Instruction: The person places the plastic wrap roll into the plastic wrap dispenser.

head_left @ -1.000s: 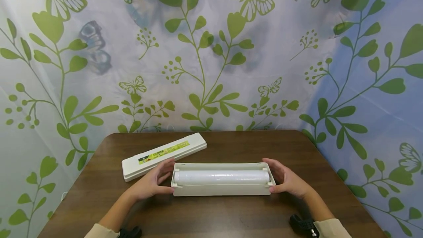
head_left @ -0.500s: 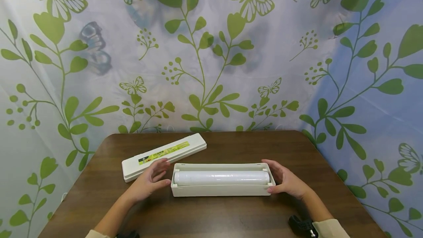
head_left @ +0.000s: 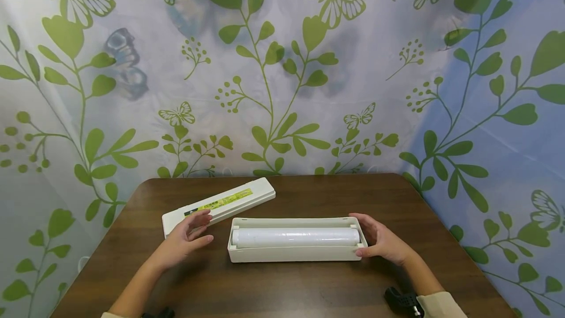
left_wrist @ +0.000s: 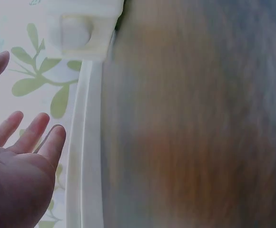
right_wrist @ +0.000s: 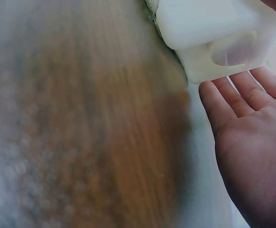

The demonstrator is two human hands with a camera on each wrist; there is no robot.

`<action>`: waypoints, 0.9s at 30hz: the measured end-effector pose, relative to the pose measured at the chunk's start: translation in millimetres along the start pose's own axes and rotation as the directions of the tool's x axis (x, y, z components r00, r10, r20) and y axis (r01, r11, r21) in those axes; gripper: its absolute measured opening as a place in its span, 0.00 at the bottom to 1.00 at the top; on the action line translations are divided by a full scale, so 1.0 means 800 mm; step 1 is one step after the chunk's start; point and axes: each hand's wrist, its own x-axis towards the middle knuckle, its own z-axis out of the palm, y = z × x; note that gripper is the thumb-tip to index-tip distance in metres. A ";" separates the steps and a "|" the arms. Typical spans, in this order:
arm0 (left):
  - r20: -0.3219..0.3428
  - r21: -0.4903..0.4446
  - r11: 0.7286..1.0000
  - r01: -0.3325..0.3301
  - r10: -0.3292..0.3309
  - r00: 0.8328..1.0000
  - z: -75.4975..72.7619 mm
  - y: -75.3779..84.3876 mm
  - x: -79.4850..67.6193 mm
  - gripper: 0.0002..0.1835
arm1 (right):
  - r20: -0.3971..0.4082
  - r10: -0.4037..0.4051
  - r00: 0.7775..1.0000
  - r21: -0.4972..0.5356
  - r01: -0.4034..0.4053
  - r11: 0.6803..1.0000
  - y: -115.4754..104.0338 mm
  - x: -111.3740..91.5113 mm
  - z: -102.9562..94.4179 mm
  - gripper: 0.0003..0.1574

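A long white cling film box (head_left: 295, 255) lies open-topped across the middle of the table, with a white roll of cling film (head_left: 295, 235) inside. At its right end is my right hand (head_left: 386, 244), thumb on the front corner and fingers round toward the back. In the right wrist view the fingertips meet the end of the box. My left hand (head_left: 183, 242) is apart from the box's left end, fingers loosely spread and holding nothing. It overlaps the front of the box's white lid (head_left: 260, 189), which lies label up at a slant behind it.
The brown wooden table (head_left: 309, 288) reaches back to a fabric backdrop (head_left: 282, 87) printed with green leaves and butterflies. A black strap (head_left: 401, 301) is on the right wrist.
My left hand has let go of the box's left end and drawn away to the left. The right hand stays at the right end; box and lid are practically still.
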 end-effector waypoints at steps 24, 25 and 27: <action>-0.099 0.145 0.989 -0.004 0.019 0.995 -0.075 -0.012 -0.014 0.36 | 0.010 0.006 1.000 -0.009 -0.005 1.000 0.005 -0.002 -0.002 0.54; -0.101 0.156 0.988 0.001 0.015 0.995 -0.077 -0.013 -0.015 0.36 | 0.008 0.006 1.000 -0.010 -0.006 1.000 0.005 -0.003 -0.002 0.54; -0.103 0.174 0.985 0.010 0.008 0.995 -0.081 -0.015 -0.015 0.36 | 0.009 0.006 1.000 -0.006 -0.006 1.000 0.006 -0.002 -0.002 0.54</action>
